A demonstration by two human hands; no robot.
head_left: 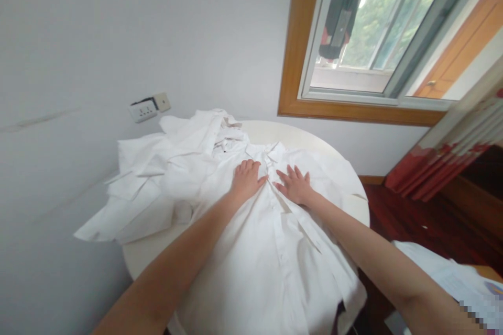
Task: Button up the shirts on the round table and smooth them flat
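Observation:
A white button-up shirt [251, 267] lies front side up across a round cream table [153, 248], its collar toward the far edge and its lower part hanging over the near one. My left hand [247, 179] rests on the shirt just left of the button line, fingers extended. On the other side of that line, my right hand [294, 184] lies palm down with fingers spread. Neither hand grips the cloth. Small creases run from between the hands down the front.
A heap of crumpled white clothes [168, 167] covers the table's left side and overhangs its edge. Behind stands a grey-white wall with a socket [143, 110] and a wood-framed window [288, 63]. A curtain [444, 152] hangs right; white material [444, 267] lies lower right.

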